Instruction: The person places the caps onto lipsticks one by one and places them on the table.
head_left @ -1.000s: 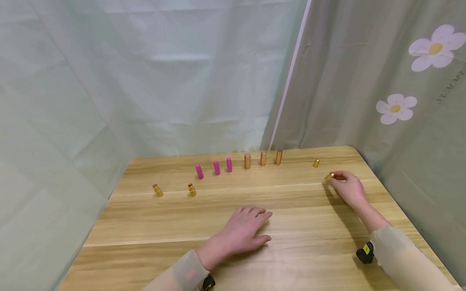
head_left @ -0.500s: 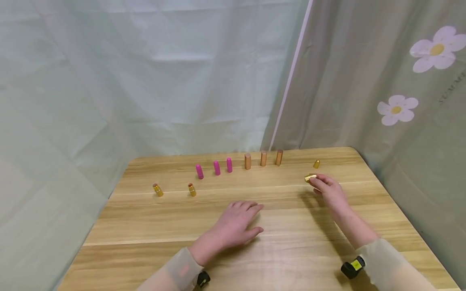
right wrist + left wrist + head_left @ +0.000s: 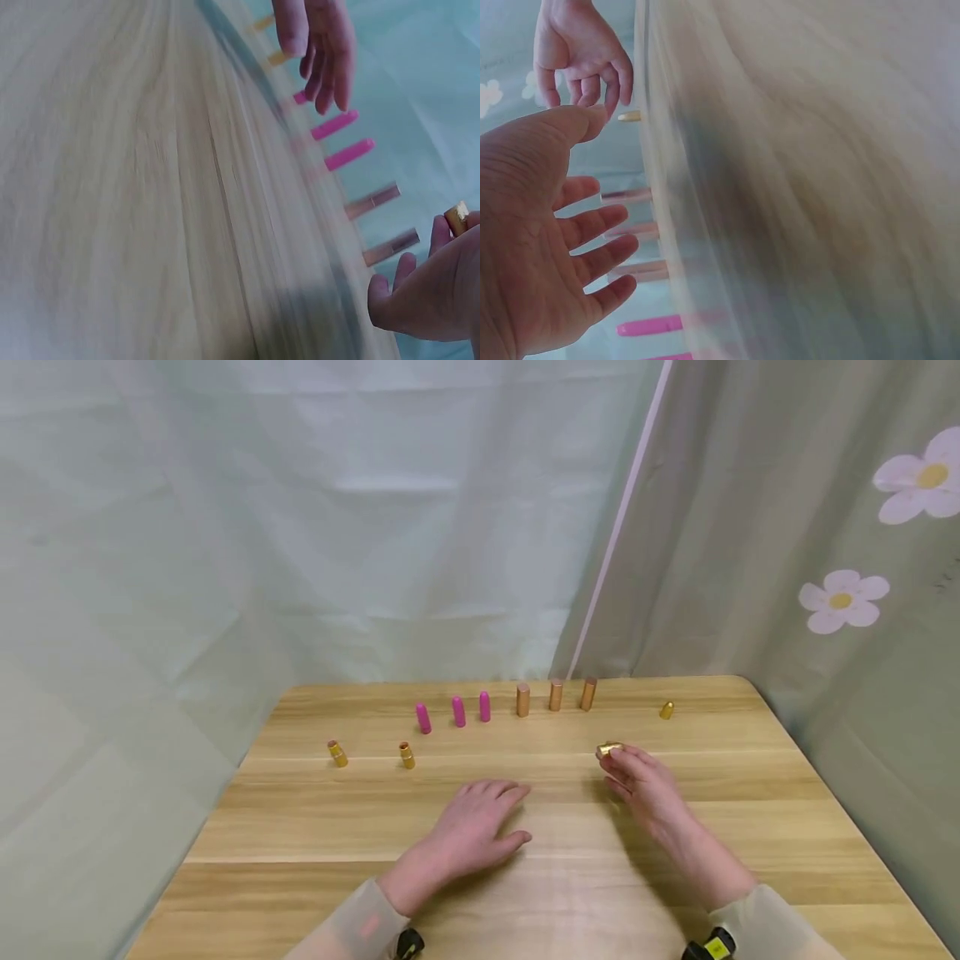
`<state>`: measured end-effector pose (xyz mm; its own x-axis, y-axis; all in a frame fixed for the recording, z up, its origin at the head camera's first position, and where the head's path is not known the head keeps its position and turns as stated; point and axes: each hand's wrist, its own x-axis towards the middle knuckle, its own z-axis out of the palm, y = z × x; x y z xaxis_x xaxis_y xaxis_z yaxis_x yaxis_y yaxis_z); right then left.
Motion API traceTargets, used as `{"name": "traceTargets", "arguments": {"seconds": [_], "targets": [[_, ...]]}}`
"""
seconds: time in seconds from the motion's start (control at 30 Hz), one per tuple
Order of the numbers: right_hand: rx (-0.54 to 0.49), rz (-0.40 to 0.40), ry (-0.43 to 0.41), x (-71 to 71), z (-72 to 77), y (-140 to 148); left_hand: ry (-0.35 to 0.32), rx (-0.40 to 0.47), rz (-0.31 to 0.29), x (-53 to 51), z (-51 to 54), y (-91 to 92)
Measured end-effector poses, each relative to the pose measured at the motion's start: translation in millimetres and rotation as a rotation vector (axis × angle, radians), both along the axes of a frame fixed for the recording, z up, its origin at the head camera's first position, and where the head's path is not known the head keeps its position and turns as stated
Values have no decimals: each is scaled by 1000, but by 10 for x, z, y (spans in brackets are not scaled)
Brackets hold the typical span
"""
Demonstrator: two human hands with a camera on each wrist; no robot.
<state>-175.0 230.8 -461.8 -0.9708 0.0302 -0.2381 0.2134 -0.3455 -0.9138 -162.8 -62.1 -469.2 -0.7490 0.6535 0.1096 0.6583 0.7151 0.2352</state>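
Note:
My right hand [image 3: 651, 789] pinches a small gold lipstick tube [image 3: 608, 749] between thumb and fingers, above the table right of the middle. In the right wrist view the same gold tube [image 3: 456, 218] shows partly, at the fingertips. My left hand [image 3: 471, 825] holds nothing; its fingers are spread and relaxed, palm down, low over the wooden table [image 3: 300, 835]. A gold bullet-shaped tube [image 3: 667, 710] stands beyond the right hand. At the left stand two gold tubes with reddish tops, one further left [image 3: 337, 753] and one nearer the middle [image 3: 407, 755].
Along the back stand three pink tubes [image 3: 459, 712] and three copper tubes [image 3: 555, 695], all upright. Behind the table hangs a pale curtain [image 3: 420, 527], with flower prints [image 3: 843, 601] on its right part.
My right hand has moved left and a little nearer with the gold tube, which has turned from slanting to nearly level. My left hand has shifted slightly left. The head view has shifted a little.

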Motion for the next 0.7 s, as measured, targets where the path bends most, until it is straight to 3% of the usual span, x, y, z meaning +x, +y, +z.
{"name": "traceTargets", "arguments": {"seconds": [0.23,0.4,0.53,0.7], "targets": [[-76,-33,-53,41,-17,-150,5,27,25,4,-41,-104],[-97,-31,-67,75,-24,-166,-17,135,84,-10,20,-246],[-98,-21,-56,89,-14,-142,29,289,187,-96,122,-485],[-109,11,-56,96,-10,-130,33,496,392,-241,229,-904]]}}
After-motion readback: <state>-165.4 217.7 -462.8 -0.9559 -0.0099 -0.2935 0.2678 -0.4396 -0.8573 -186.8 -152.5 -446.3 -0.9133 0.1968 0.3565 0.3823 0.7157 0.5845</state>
